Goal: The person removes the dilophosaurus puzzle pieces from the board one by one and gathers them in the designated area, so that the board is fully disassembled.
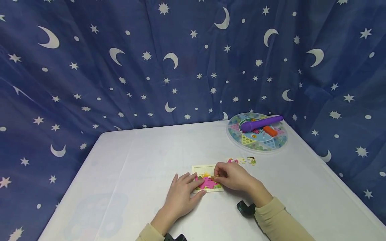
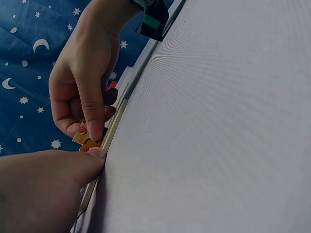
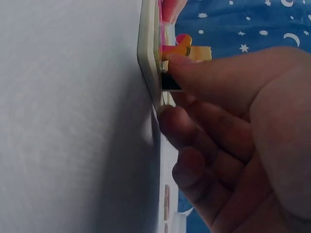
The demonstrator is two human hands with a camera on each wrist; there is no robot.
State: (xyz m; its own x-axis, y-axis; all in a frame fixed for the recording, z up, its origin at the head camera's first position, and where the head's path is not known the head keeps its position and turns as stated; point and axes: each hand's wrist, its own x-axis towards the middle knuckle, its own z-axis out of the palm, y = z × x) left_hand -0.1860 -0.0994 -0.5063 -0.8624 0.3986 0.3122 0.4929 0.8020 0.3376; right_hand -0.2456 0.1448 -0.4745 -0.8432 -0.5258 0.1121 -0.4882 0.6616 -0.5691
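Note:
A small puzzle tray (image 1: 208,191) with a cream rim lies on the white table, partly filled with pink and green pieces. My left hand (image 1: 182,194) rests on its left side, fingers spread over the picture and thumb at the near rim. Between thumb and fingers, my right hand (image 1: 233,176) pinches a puzzle piece (image 3: 200,52) with orange and tan colouring. That piece stands tilted up at the tray's right part, its lower end at the picture. In the left wrist view the left thumb (image 2: 92,162) is close to the pinched piece.
Several loose puzzle pieces (image 1: 241,160) lie just beyond the right hand. At the far right corner, a round board (image 1: 277,144) carries a purple stick-shaped object (image 1: 260,124) and an orange block (image 1: 270,131). A blue curtain (image 1: 187,67) with moons and stars hangs behind the table.

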